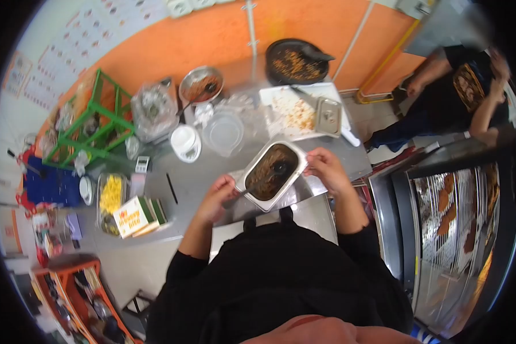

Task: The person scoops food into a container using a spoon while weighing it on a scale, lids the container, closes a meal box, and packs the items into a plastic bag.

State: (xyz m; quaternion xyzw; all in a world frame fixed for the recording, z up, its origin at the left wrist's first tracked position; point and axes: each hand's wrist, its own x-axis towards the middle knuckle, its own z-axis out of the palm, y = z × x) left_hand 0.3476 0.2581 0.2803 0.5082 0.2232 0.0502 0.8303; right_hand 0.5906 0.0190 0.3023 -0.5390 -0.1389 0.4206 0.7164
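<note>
A rectangular metal container with brown food and a dark spoon in it is held over the counter's front edge. My left hand is closed on its left side, by the spoon's handle. At the upper right, my right hand grips the container's rim. Behind it lies a white cutting board with chopped bits, a knife and a small lidded metal container. A clear plastic lid and a white round-topped item are to the left.
At the back stand a black pan and a metal bowl. Left are a green rack, a tray of yellow food and boxes. A person stands right, beyond a glass-fronted cabinet.
</note>
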